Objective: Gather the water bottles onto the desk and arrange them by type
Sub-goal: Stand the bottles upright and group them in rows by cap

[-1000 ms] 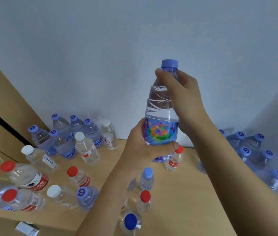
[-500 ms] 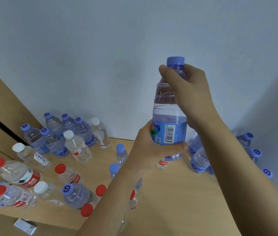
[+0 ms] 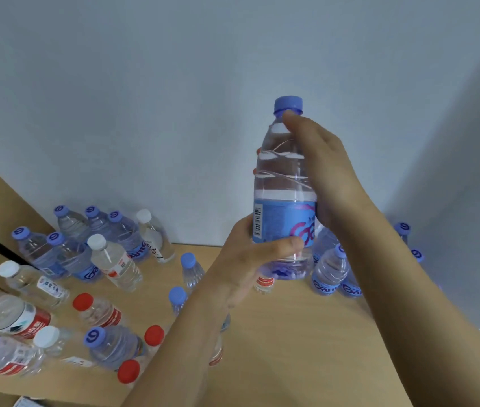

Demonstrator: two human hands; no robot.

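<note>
Both hands hold one blue-capped bottle upright above the table, in front of the pale wall. The left hand is wrapped around the bottle's blue label near its base, thumb across the front. The right hand lies against the clear upper body on the far side, fingers reaching up almost to the cap; how firmly it presses cannot be told. Both forearms rise from the lower edge of the view.

Just behind the held bottle, at the right, at least two blue-labelled bottles stand on the table, with two more blue caps showing past the right arm. Beside the left forearm stand two small blue-capped bottles.

Further left, against the wall, a cluster of five blue-capped bottles stands with two white-capped bottles among them. Nearer the left edge lie or lean two more white-capped ones, about five red-capped bottles and one more blue-capped bottle; the blur there makes the count uncertain.
</note>
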